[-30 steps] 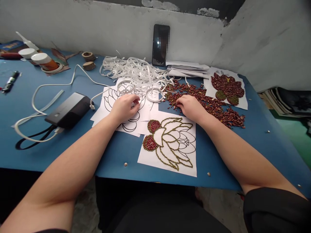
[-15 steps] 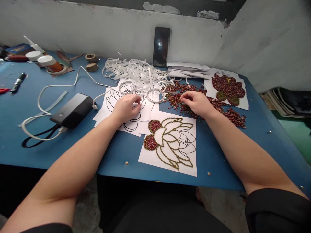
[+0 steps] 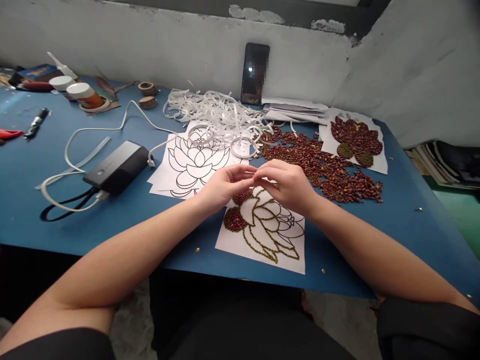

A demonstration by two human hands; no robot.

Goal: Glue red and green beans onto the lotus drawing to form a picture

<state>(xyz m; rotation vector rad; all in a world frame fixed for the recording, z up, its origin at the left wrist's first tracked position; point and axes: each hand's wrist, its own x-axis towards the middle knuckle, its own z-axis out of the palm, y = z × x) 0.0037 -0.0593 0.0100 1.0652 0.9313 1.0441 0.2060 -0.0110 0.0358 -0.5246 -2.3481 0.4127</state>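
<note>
Fingertips meet where my left hand [image 3: 224,188] and my right hand [image 3: 290,186] come together above the top of a paper lotus picture [image 3: 258,230]. Both hands are closed with fingers drawn together; anything between the fingertips is too small or hidden to make out. Green beans trace the petals on this picture, and red beans fill round shapes at its left, partly covered by my left hand. Just behind my right hand spreads a pile of loose red and green beans [image 3: 330,172]. Printed lotus sheets [image 3: 197,170] lie behind my left hand.
Shredded paper strips [image 3: 213,110] and two white rings [image 3: 243,147] lie farther back. A phone [image 3: 255,75] leans on the wall. At left are a black power bank [image 3: 116,167] with a white cable and bottles [image 3: 84,95]. A bean-covered lotus [image 3: 356,140] lies back right.
My right hand has moved left and nearer from the bean pile, while my left hand has moved right and nearer. Their fingertips now meet over the lotus picture. The view has shifted slightly.
</note>
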